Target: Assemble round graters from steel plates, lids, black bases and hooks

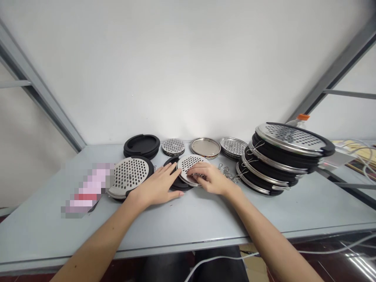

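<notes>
My left hand (161, 184) lies flat with its fingers stretched and the thumb apart, over the left side of a round black base (182, 185). Partly on that base rests a perforated metal disc (188, 161), shifted to the right of it. The curled fingers and thumb of my right hand (209, 178) close on the disc, and its front right part is hidden under them. Left of my left hand sits a black base bearing another perforated disc (129, 176). Several small metal clips (227, 172) lie just beyond my right hand.
Black bases (141, 145), a small perforated disc stack (173, 147), plain metal lids (205, 147) and more perforated discs (233, 146) line the wall. A tall leaning stack of assembled pieces (276, 168) stands right, before an orange-capped bottle (302, 117). A blurred pink item (91, 188) lies left.
</notes>
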`<state>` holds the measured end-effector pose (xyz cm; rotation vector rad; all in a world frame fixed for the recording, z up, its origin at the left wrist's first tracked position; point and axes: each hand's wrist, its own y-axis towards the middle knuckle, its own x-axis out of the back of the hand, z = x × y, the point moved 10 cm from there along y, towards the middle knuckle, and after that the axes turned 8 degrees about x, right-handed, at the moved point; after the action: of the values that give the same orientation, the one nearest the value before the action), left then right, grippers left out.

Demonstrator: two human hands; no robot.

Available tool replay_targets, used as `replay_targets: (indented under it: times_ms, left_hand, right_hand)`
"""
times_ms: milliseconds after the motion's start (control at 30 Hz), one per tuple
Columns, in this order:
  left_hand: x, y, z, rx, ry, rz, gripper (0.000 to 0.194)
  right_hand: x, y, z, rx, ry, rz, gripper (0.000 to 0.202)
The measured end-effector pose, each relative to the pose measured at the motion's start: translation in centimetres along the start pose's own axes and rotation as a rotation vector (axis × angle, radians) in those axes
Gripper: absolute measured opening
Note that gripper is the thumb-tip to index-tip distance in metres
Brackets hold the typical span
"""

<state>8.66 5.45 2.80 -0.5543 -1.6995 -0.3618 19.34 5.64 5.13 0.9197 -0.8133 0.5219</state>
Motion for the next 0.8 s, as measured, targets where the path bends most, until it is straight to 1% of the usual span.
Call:
replay_targets:
  times_ms: [133,200,333,400,500,567,633,733,800]
  left_hand:
    - [-0.2,0.1,-0.1,0.002,0.005,0.013,0.076]
    - [-0.2,0.1,-0.1,0.003,-0.004,0.007,0.075]
    - [0.1,0.0,-0.3,-0.014,-0.023,-0.045,0.072]
    - [0.1,0.1,-0.6,-0.034,-0.025,-0.071,0.07]
    - [-0.4,0.2,-1.2,-0.066,-0.034,-0.087,0.068]
    - [-0.7,0.3,-1.5,-0.086,-0.057,-0.099,0.067]
    - [-0.8,0.5,-1.6,-0.088,-0.086,-0.117,0.065]
    - [-0.9,0.9,-0.9,-0.035,-0.107,-0.146,0.064]
    - [-1.1,1.2,-0.4,0.018,-0.115,-0.141,0.066]
  right_hand:
    - [-0.2,0.0,-0.2,-0.025,0.068,-0.017,0.037]
    - [0.1,-0.1,-0.7,-0.053,0.065,-0.048,0.035]
    - [1.9,-0.6,-2.5,-0.156,-0.07,-0.198,0.026]
    - [2.4,-1.2,-3.8,-0.235,-0.139,-0.235,0.023]
    - [1.8,-1.6,-5.2,-0.299,-0.201,-0.176,0.026]
    - [1.3,-1.8,-5.6,-0.314,-0.24,-0.14,0.029]
    - [1.2,-1.9,-5.8,-0.33,-0.298,-0.13,0.03]
    - [1.0,-1.9,-5.7,-0.343,-0.349,-0.118,0.03]
    - [0.9,-1.9,-5.7,-0.345,-0.336,-0.115,0.031]
